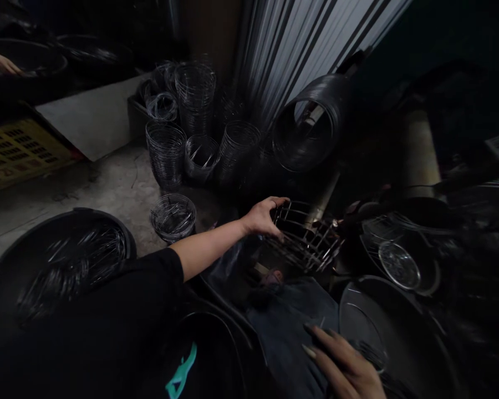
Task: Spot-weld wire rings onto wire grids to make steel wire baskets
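Note:
My left hand (266, 216) reaches forward from a black sleeve and grips the rim of a round wire cage (307, 238) that lies tilted in front of me. Its fingers curl over the top ring. My right hand (345, 366) is low at the bottom right, fingers stretched out over dark cloth beside a black tub (399, 332); thin wire pieces lie just by its fingers, and whether it touches them is unclear.
Stacks of wire rings (166, 152) stand on the concrete floor ahead, beside a large black coil (307, 127). A black tub of wire pieces (70, 260) sits at left. A yellow crate (20, 155) and another person's hand (0, 61) are far left.

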The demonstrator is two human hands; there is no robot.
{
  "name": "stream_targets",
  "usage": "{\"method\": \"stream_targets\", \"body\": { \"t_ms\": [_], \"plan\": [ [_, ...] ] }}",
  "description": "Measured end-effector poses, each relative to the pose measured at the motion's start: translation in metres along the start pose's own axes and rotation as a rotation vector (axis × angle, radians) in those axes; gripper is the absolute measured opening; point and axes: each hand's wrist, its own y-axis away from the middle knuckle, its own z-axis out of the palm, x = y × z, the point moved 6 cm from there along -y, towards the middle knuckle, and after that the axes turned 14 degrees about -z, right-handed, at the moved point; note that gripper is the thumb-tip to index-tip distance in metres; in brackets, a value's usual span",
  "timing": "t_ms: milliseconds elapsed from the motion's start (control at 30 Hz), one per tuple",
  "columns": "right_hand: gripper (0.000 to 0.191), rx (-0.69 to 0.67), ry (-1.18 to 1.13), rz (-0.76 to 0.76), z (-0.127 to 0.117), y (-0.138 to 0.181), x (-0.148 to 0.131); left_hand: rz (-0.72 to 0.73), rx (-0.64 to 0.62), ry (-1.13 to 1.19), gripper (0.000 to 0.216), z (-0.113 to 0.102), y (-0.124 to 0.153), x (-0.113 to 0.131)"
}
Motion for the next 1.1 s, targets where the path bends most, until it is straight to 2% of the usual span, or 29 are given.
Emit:
{"method": "stream_targets", "body": {
  "t_ms": [67, 133, 267, 333, 500, 567, 833, 1100],
  "plan": [
    [0.027, -0.074, -0.066, -0.083, -0.003, -0.02, -0.021, 0.097, -0.041, -0.174, 0.108, 0.0, 0.026, 0.017],
    [0.027, -0.11, -0.149, -0.11, -0.004, -0.046, -0.036, 0.124, -0.034, -0.356, 0.107, 0.004, 0.049, 0.03],
    [0.027, -0.143, -0.236, -0.088, 0.003, -0.094, -0.038, 0.123, 0.003, -0.543, 0.104, 0.014, 0.072, 0.043],
    [0.028, -0.106, -0.134, -0.137, 0.007, -0.107, -0.034, 0.118, -0.01, -0.566, 0.103, 0.017, 0.074, 0.045],
    [0.031, -0.027, 0.532, -0.418, 0.017, -0.101, -0.039, 0.07, 0.037, -0.585, 0.1, 0.015, 0.067, 0.046],
    [0.032, -0.005, 0.658, -0.499, 0.02, -0.097, -0.04, 0.073, 0.058, -0.582, 0.101, 0.016, 0.063, 0.047],
    [0.021, 0.273, 0.45, -0.672, 0.0, -0.099, -0.025, 0.099, 0.047, -0.577, 0.102, 0.034, 0.043, 0.055],
    [0.017, 0.322, 0.469, -0.735, -0.021, -0.115, -0.013, 0.086, 0.054, -0.538, 0.096, 0.04, 0.016, 0.063]
  ]
}}
